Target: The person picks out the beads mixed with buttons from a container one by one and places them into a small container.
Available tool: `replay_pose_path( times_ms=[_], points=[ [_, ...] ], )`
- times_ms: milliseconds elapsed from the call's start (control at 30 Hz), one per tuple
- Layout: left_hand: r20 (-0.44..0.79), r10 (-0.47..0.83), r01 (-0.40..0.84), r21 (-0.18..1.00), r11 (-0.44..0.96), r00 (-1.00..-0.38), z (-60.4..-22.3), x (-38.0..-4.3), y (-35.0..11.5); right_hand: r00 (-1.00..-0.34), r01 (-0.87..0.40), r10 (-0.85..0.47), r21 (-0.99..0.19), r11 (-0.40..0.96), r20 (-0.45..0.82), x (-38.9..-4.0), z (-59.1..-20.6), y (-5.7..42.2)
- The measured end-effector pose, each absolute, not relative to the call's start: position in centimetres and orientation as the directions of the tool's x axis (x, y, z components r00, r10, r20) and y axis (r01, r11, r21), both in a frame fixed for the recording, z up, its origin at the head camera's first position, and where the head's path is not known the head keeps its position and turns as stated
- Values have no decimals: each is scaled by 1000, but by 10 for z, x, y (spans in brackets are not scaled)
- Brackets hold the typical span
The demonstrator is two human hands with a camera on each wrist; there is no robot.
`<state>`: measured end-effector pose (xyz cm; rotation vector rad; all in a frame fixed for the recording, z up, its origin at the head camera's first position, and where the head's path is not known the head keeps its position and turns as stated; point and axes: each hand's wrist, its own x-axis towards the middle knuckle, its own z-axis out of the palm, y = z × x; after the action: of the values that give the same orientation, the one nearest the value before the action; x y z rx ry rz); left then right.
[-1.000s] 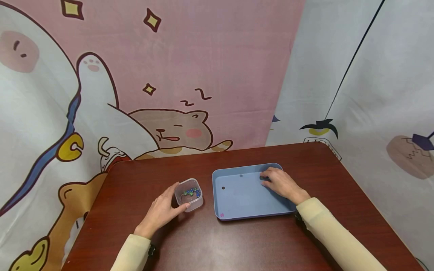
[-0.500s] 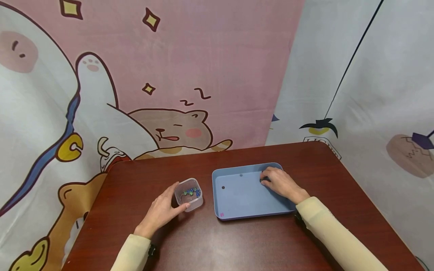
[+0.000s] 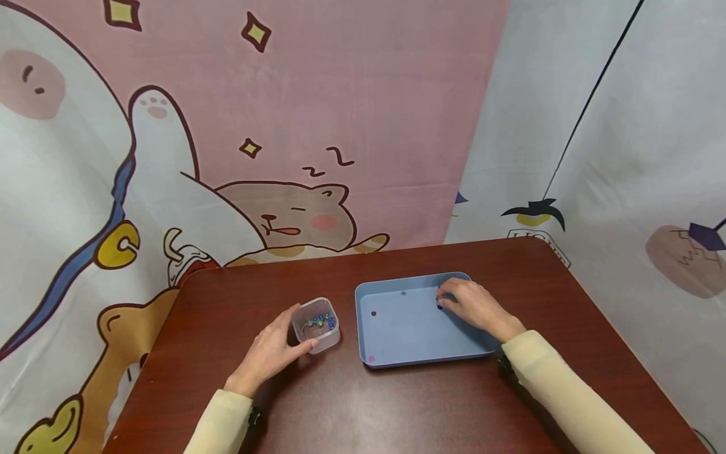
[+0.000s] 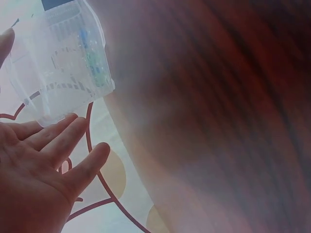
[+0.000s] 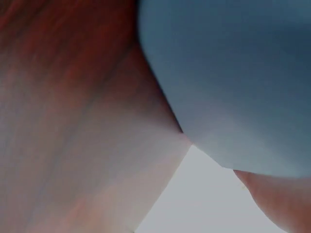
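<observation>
A clear plastic box stands on the table left of the blue tray. Blue and green beads lie inside it, along with a thin pale strand. My left hand holds this box, thumb on the near rim and fingers along the left side. Over the tray's right part, my right hand pinches a small dark bead between thumb and fingers, which largely hide it. The left wrist view shows the box with the fingers close below it.
Elsewhere in the tray lie a small dark piece, a greyish one and a pink one. The brown wooden table extends around tray and box. A cartoon-printed cloth hangs behind the table.
My right hand's fingertips have drawn together and shifted slightly right, with a dark bead now showing at the thumb tip. My left hand and the box have stayed put.
</observation>
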<state>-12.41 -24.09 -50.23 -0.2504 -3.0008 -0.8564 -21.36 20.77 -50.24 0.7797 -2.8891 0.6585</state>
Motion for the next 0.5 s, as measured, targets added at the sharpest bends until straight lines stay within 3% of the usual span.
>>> replay_pose_path(
  times_ms=[500],
  points=[
    [61,159,166,532,830,-985,-499,-124,-241,-812,-580,-470,-399,710,346,-195,-480,192]
  ],
)
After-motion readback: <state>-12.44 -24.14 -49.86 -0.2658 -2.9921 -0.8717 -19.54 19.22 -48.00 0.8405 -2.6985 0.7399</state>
